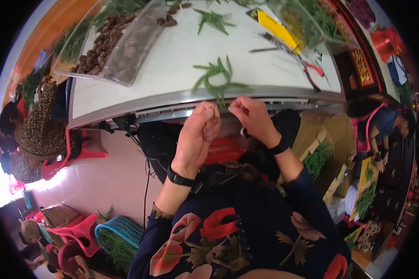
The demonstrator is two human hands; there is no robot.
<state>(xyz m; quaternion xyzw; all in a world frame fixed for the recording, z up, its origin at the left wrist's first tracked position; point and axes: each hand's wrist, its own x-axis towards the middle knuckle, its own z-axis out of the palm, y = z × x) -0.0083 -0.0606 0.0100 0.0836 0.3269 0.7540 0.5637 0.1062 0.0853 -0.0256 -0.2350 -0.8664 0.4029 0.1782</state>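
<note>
Just over the table's near edge, a green artificial-looking sprig [214,70] spreads its feathery leaves in a loose ring. Its lower end reaches the fingertips of my left hand [201,126], which is closed around it. To the right, my right hand [256,120] is closed in a pinch a little apart from the left. Whatever lies between its fingertips is too small to make out. Another green sprig [214,21] lies farther back on the white tabletop [172,69].
A clear bin of brown pine cones [95,58] stands at left. Red-handled pliers [313,69] and a yellow packet [277,30] lie at right. Cardboard box [344,139] with greenery is beside me. A blue basket [118,232] sits lower left. Other people sit on both sides.
</note>
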